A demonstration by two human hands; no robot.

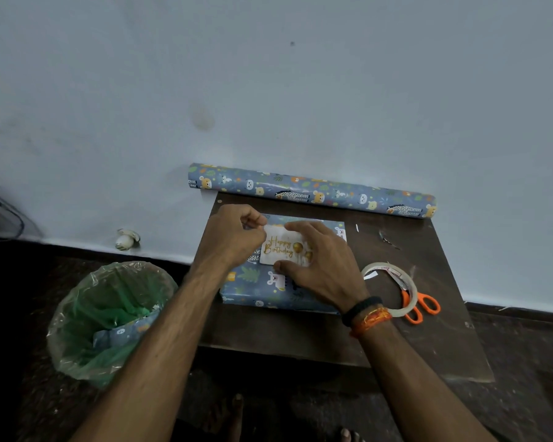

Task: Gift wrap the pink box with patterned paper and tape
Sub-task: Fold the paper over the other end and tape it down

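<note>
A pale, scuffed wall (268,90) backs a dark wooden table (300,333). The glossy paper roll (313,190) lies along its far edge. The flat wrapped box (262,288) sits mid-table. Left hand (233,237) pinches the white card (281,248)'s corner; right hand (320,266) grips its edges between curled fingers and thumb.

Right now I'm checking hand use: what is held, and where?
The white "Happy Birthday" card on the wrapped box: left hand pinches its top-left corner; right hand grips its right side.
</note>
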